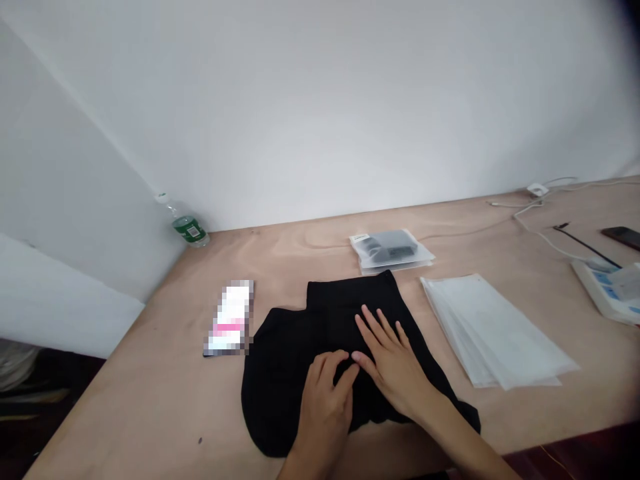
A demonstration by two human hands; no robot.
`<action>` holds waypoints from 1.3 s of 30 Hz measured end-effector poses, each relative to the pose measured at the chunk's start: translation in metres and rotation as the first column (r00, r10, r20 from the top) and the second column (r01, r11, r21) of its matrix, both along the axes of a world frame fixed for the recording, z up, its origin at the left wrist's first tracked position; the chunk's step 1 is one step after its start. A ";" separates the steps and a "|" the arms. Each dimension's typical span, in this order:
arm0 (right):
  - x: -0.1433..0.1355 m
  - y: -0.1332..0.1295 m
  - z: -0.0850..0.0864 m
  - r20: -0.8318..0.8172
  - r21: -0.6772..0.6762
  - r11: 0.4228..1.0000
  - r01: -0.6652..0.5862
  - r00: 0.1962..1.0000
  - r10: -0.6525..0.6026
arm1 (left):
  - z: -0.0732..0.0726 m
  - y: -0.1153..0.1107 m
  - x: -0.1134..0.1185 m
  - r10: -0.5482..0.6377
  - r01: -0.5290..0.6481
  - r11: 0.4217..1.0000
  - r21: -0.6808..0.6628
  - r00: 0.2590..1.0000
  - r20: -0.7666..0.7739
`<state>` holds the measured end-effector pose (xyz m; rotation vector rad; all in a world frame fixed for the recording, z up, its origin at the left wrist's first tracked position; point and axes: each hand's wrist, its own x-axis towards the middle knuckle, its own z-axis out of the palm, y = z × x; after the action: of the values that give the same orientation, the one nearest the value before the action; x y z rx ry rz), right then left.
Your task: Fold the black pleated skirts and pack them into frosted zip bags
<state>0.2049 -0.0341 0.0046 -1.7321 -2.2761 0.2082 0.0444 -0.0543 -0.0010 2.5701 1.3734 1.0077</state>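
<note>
A black cloth item [280,373] lies spread on the wooden table, its outline uneven with a squared part at the top. My left hand [327,393] rests on its lower middle, fingers bent and somewhat apart, with nothing seen in them. Just to the right, my right hand [393,363] lies flat on the cloth with its fingers spread. The right thumb is close to the left fingertips. Right of the cloth is a fanned stack of translucent bags [500,333]. Behind the cloth sit packed bags [393,250] with dark contents.
A lit phone [230,317] lies left of the cloth on the table [165,400]. A bottle with a green label [190,229] leans at the back left corner. White cables [530,230], a dark phone [623,235] and a white box [613,290] are at the right.
</note>
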 end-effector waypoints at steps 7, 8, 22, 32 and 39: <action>0.077 -0.002 -0.003 -0.018 0.164 0.811 0.562 0.823 -0.567 | 0.003 -0.004 -0.003 -0.004 0.002 0.999 -0.039 0.999 -0.054; 0.088 -0.002 -0.006 0.023 0.149 0.783 0.604 0.790 -0.613 | 0.003 -0.005 -0.003 0.000 -0.002 0.999 -0.039 0.999 -0.052; 0.023 -0.022 0.043 0.128 0.289 0.956 -0.044 0.992 0.007 | 0.058 0.001 -0.005 0.067 -0.058 0.983 0.171 0.997 -0.045; 0.004 -0.023 0.033 -0.442 0.438 0.883 0.167 0.896 0.049 | 0.033 0.016 -0.030 0.292 -0.289 0.953 0.091 0.956 -0.017; 0.006 0.022 0.010 -0.292 -0.275 0.890 0.363 0.851 -0.437 | 0.045 0.023 -0.039 0.443 -0.454 0.888 0.073 0.888 0.125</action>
<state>0.2112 -0.0125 0.0141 -2.0409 -1.6453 0.6312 0.0049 -0.0308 0.0444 2.2623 1.9896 1.2788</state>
